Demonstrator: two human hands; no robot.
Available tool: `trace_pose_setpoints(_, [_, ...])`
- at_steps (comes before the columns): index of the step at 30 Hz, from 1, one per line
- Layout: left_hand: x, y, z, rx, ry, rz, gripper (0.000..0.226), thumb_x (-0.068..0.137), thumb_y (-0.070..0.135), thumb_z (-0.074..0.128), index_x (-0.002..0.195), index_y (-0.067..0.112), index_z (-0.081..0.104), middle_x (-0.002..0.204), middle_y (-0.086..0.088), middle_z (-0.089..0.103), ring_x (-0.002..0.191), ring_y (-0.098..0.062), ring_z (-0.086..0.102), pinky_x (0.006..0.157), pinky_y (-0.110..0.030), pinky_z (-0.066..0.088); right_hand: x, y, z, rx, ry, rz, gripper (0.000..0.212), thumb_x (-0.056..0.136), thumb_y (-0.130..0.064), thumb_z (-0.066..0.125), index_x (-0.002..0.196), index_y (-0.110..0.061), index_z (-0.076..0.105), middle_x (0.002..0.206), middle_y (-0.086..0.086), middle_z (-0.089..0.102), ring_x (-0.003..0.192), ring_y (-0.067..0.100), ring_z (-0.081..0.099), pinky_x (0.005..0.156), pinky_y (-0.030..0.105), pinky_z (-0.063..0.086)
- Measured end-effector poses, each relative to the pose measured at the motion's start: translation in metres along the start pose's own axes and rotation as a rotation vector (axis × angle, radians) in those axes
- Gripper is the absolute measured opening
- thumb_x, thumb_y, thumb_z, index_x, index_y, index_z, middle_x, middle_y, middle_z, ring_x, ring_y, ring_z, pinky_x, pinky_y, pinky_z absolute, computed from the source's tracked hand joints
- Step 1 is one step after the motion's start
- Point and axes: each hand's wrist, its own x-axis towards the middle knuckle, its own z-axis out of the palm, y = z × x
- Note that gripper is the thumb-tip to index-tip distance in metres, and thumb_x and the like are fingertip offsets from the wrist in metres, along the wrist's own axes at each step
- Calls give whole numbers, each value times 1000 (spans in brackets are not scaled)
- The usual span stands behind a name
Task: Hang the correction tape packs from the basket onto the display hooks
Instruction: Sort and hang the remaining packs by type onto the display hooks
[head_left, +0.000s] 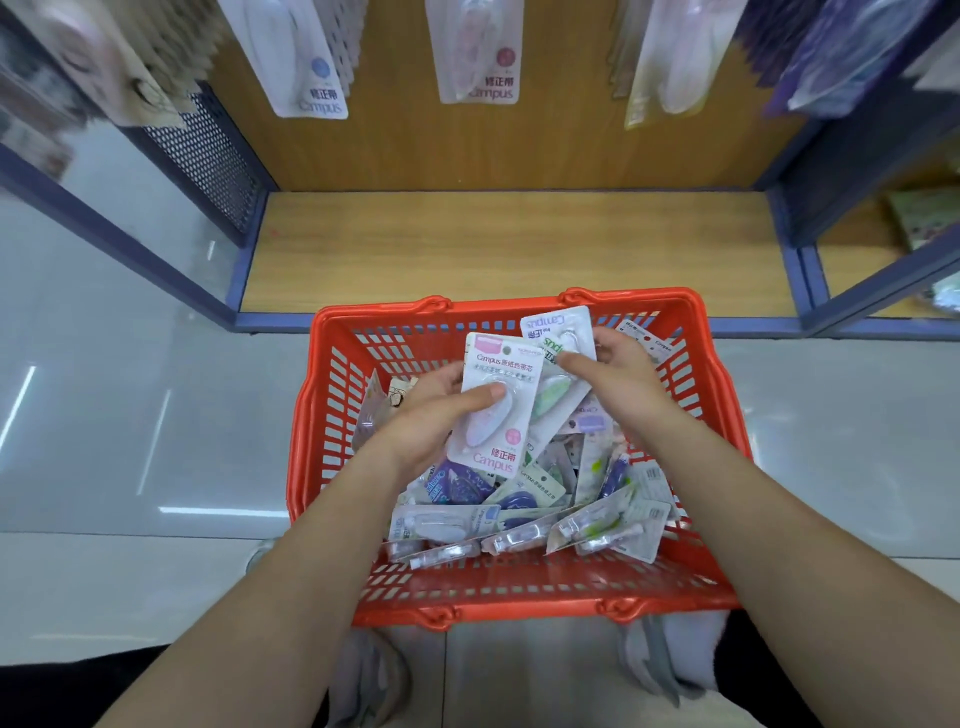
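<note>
White, pink-headed correction tape pack (493, 415) is being gripped by the left hand (436, 415) above the red plastic basket (498, 305); the right hand (618, 374) is pinching a white, green-printed correction tape pack (553, 395) partly behind it.

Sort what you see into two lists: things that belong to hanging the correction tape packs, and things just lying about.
Job: left hand, pink pack; right hand, green pack; red basket; loose packs; hung Campus packs.
Lying about: wooden shelf board; goods in the next bay; perforated side panel.
</note>
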Motion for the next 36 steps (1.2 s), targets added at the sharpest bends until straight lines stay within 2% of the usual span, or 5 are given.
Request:
trace_pose_setpoints(5, [-14,8,11,39,-40,61,51,83,11,78,130,0,61,122,-13,73,103,-24,73,82,-38,62,-16,-15,13,138,50,5,19,91,-10,75,106,-19,69,96,-3,79,84,11,76,66,24,59])
trace_pose_setpoints(12, [-23,7,16,77,-28,102,47,85,26,72,128,9,64,123,-9,74,113,-26,70,98,-42,56,-25,-16,23,284,131,58,24,95,-29,73,116,-18,70,108,5,78,101,26,75,93,51,59])
trace_pose_setpoints(19, [-19,8,17,-70,80,126,48,85,31,75,127,9,65,121,-13,74,111,-34,71,99,-55,55,-32,-14,29,322,-26,212,101,56,-84,73,139,-31,54,143,2,61,131,29,58,112,60,42])
trace_pose_setpoints(25, [-12,6,18,-31,135,182,47,89,28,71,130,6,63,120,-14,74,112,-33,71,96,-48,57,-42,-10,40,225,-129,68,28,103,-39,60,126,-25,64,110,9,76,94,25,75,79,43,58])
trace_pose_setpoints(36, [-6,6,15,39,179,211,24,98,15,65,121,12,71,109,-6,78,98,-22,75,77,-32,62,-33,-9,36,228,-113,27,24,104,-28,58,127,-25,64,111,-6,78,100,14,75,78,30,62])
